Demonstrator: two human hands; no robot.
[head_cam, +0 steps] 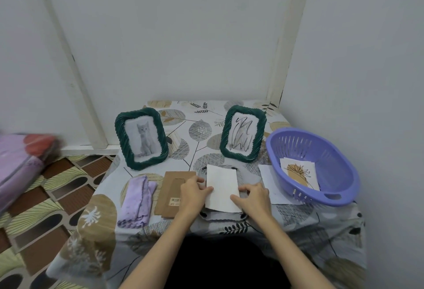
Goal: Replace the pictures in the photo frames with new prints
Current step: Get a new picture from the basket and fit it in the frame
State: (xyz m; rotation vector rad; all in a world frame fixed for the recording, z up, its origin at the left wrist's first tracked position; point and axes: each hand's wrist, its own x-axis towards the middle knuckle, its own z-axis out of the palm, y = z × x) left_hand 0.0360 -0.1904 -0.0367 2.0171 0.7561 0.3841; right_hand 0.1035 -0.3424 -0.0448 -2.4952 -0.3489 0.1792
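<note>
A photo frame [221, 215] lies face down near the table's front edge, with a white sheet of paper [222, 185] on its back. My left hand [193, 193] pinches the sheet's left edge. My right hand [251, 197] holds its lower right side. A brown cardboard backing [171, 191] lies just left of them. Two green twisted-rim frames stand behind: the left frame [141, 138] shows a grey kitten, the right frame [242, 133] shows a black scribble drawing.
A purple plastic basket [339, 171] at the right holds a print with a tan shape and line drawing [299, 172]. Another white sheet [268, 178] lies beside it. A folded lilac cloth [137, 199] lies at the left. Walls close in behind and to the right.
</note>
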